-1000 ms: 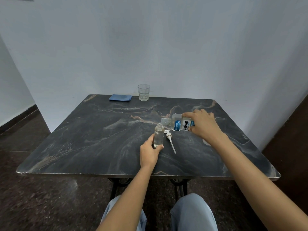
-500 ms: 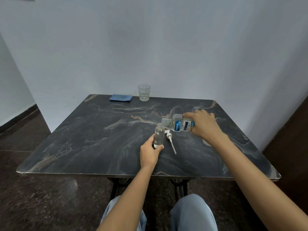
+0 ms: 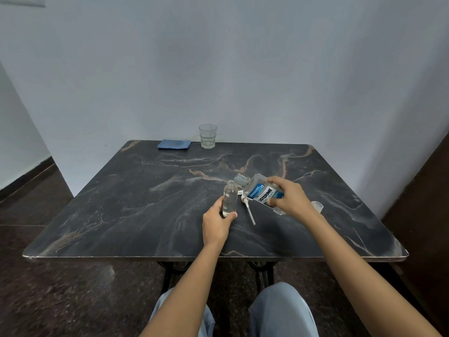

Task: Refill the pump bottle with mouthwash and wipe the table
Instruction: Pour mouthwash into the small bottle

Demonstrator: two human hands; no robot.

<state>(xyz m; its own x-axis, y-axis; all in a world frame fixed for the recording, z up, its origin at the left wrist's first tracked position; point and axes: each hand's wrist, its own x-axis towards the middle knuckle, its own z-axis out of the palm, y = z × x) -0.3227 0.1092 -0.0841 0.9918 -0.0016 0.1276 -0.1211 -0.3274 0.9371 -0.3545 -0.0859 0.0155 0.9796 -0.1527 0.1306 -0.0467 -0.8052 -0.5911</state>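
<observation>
A small clear pump bottle stands upright on the dark marble table, its top off, with clear liquid in its lower part. My left hand grips its base. My right hand holds a clear mouthwash bottle with a blue-and-white label, tipped with its open neck up and to the left, just right of the pump bottle's mouth. The white pump head with its long tube lies on the table between the two hands. A clear cap lies right of my right hand.
A folded blue cloth lies at the table's far edge, and a clear drinking glass stands beside it on the right. White walls close the far side. My knees are under the near edge.
The mouthwash bottle's neck has tilted up and away from the pump bottle's mouth. My left hand has kept its grip on the pump bottle.
</observation>
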